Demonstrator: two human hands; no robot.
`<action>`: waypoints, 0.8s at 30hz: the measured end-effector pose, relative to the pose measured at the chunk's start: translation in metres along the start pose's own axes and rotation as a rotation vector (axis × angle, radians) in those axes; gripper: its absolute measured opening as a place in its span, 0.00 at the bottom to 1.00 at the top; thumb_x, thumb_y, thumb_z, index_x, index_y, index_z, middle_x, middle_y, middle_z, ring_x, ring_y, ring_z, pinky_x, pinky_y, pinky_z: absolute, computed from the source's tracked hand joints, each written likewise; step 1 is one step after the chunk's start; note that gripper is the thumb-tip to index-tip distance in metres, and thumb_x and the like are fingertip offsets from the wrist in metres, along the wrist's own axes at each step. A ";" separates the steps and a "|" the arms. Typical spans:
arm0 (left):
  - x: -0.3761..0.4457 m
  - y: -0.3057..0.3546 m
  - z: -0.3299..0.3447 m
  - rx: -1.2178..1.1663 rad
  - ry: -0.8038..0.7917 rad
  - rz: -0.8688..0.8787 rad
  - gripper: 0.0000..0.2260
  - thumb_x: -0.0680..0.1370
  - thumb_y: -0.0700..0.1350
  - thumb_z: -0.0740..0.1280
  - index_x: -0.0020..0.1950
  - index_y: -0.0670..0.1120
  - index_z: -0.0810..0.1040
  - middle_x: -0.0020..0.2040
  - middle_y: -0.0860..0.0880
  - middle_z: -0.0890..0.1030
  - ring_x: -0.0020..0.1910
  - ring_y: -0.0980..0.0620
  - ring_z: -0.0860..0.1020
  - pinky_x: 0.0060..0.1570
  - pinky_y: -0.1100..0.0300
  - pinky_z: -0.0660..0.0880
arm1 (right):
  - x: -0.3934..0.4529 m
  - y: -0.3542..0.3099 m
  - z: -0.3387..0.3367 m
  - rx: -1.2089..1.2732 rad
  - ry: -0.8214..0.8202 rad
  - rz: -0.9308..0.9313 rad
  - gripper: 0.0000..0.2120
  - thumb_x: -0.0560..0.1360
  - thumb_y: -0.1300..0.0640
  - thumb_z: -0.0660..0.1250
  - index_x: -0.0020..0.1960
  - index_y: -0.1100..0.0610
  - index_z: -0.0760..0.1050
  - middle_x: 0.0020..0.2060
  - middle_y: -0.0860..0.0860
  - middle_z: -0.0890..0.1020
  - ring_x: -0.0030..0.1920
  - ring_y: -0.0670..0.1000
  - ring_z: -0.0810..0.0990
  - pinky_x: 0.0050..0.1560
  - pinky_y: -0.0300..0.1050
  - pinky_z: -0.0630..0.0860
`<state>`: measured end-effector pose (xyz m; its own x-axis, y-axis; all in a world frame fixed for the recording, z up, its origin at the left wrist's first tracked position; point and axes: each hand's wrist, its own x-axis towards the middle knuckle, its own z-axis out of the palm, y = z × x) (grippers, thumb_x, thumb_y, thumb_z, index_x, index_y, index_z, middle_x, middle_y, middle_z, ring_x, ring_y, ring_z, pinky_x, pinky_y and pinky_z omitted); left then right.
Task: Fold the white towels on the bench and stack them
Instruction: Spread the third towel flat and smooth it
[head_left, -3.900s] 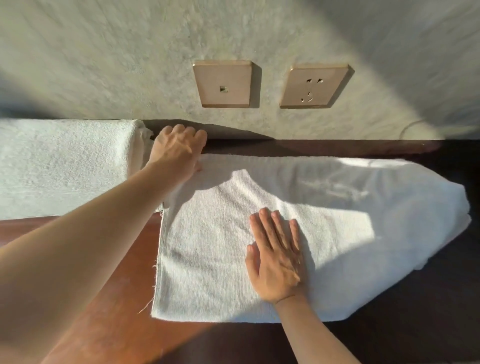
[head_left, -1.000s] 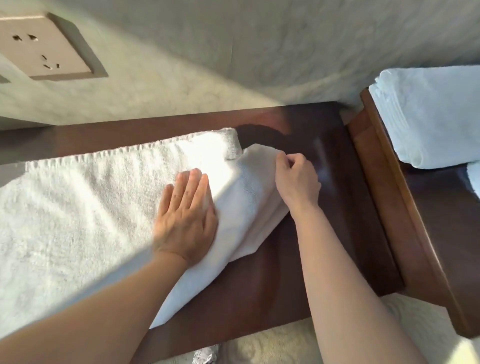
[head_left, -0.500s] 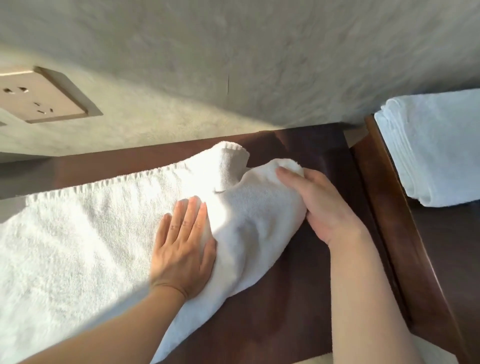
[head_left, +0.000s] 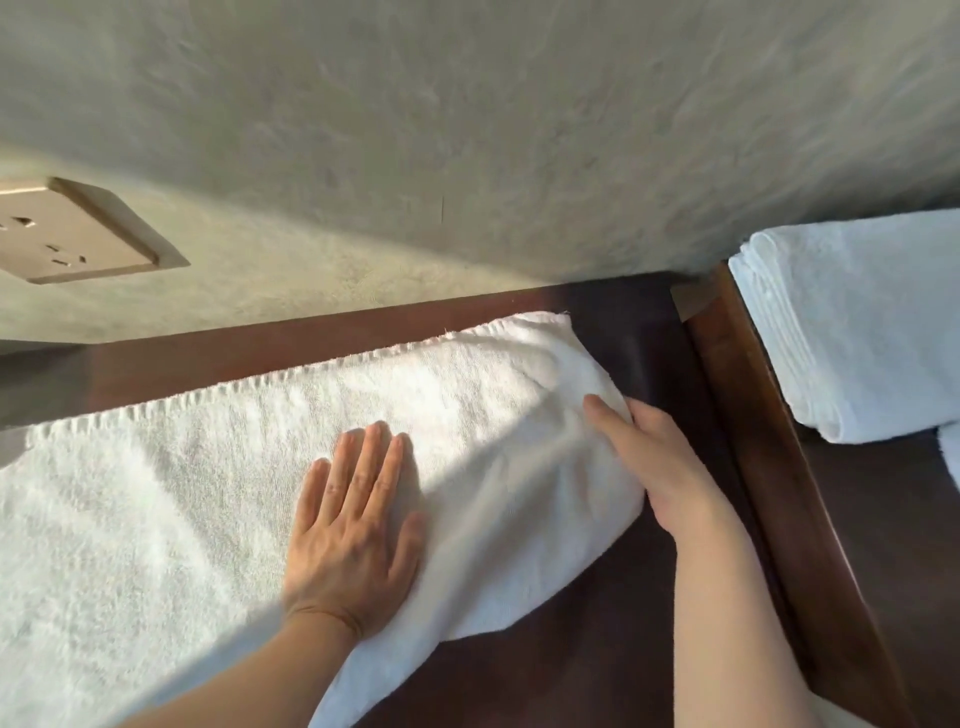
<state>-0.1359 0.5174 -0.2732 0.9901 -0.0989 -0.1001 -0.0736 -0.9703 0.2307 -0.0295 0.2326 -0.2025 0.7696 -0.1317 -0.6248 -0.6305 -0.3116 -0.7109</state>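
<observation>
Head view of a dark wooden bench (head_left: 597, 670) set against a textured grey wall (head_left: 467, 130). A white towel (head_left: 156, 493) lies spread along the bench and runs out of view past the left hand (head_left: 353, 530). That hand lies flat on the towel, palm down, fingers straight and close together, thumb angled toward the right hand (head_left: 660, 457); it holds nothing and only presses the cloth. Beyond its fingertips the towel's stitched hem runs parallel to the wall, with a strip of bare bench between hem and wall. The right hand sits at the towel's rounded end, just past the left thumb: its thumb lies extended on top of the cloth, while the palm rests against the end fold. Its fingers are hidden beneath the towel, so whether they curl around the edge cannot be told. Further out from the right hand, beyond a raised wooden rail (head_left: 779, 467), rests a stack of folded towels (head_left: 857, 322), well apart from both hands. Beyond the left hand, a beige socket plate (head_left: 67, 234) is mounted on the wall.
</observation>
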 end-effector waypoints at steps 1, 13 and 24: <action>0.001 0.001 -0.001 0.001 -0.002 -0.003 0.33 0.80 0.58 0.53 0.84 0.49 0.51 0.84 0.50 0.50 0.83 0.46 0.48 0.78 0.42 0.51 | 0.001 -0.001 -0.001 0.018 -0.037 0.000 0.13 0.76 0.42 0.71 0.50 0.52 0.84 0.45 0.48 0.87 0.50 0.51 0.85 0.52 0.51 0.81; 0.001 0.002 -0.007 -0.028 -0.053 -0.006 0.33 0.80 0.61 0.52 0.84 0.53 0.50 0.84 0.51 0.50 0.83 0.48 0.46 0.79 0.43 0.50 | -0.005 -0.002 -0.008 0.253 -0.069 -0.011 0.12 0.74 0.44 0.73 0.51 0.51 0.86 0.50 0.50 0.87 0.53 0.51 0.86 0.51 0.48 0.80; 0.000 0.002 -0.007 -0.032 -0.059 -0.019 0.33 0.81 0.64 0.47 0.84 0.53 0.50 0.84 0.51 0.51 0.83 0.48 0.46 0.80 0.44 0.47 | -0.013 -0.007 -0.038 -0.077 -0.301 -0.042 0.21 0.67 0.48 0.80 0.58 0.52 0.83 0.53 0.48 0.87 0.56 0.49 0.85 0.60 0.52 0.78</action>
<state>-0.1354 0.5167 -0.2661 0.9823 -0.0944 -0.1617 -0.0501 -0.9646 0.2591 -0.0311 0.2002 -0.1771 0.7231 0.1633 -0.6712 -0.5806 -0.3828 -0.7186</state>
